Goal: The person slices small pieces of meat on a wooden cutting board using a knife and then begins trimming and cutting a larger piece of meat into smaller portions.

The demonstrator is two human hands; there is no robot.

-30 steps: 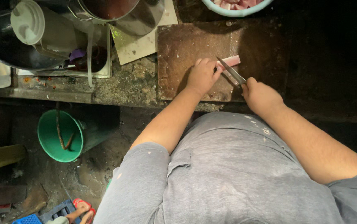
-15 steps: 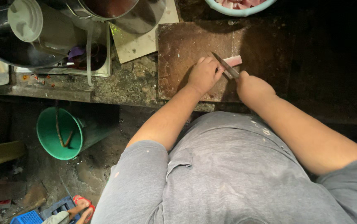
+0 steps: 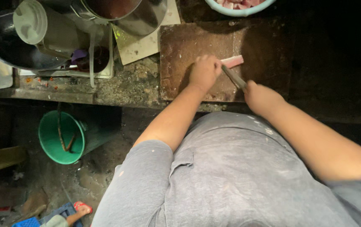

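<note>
We're looking straight down over our own grey shirt [image 3: 239, 176] at a worn brown cutting board [image 3: 180, 63] lying on the rough, speckled table [image 3: 134, 84]. Our left hand [image 3: 204, 72] is curled, fingers bent down and pressing on the near end of a pale pink strip of meat [image 3: 233, 61] that lies in the middle of the board. Our right hand [image 3: 261, 97] is wrapped shut around the handle of a knife [image 3: 233, 77], at the board's near edge. The blade angles up and away, its tip right at the meat beside the left hand's knuckles; whether the edge is in the meat, we can't tell.

At the top edge, just beyond the board, there's a light blue bowl [image 3: 239, 8] with pink pieces in it. To the left of the board, a pale flat sheet [image 3: 142, 42] sits partly under a big metal pot [image 3: 121, 12]. Further left, a tall pale jug [image 3: 42, 27] leans over a dark pan [image 3: 4, 46].

Down on the floor, a green bucket [image 3: 60, 138] stands below the table's edge. At the bottom edge, a foot in a red sandal [image 3: 79, 210] shows beside a blue crate [image 3: 46, 216].
</note>
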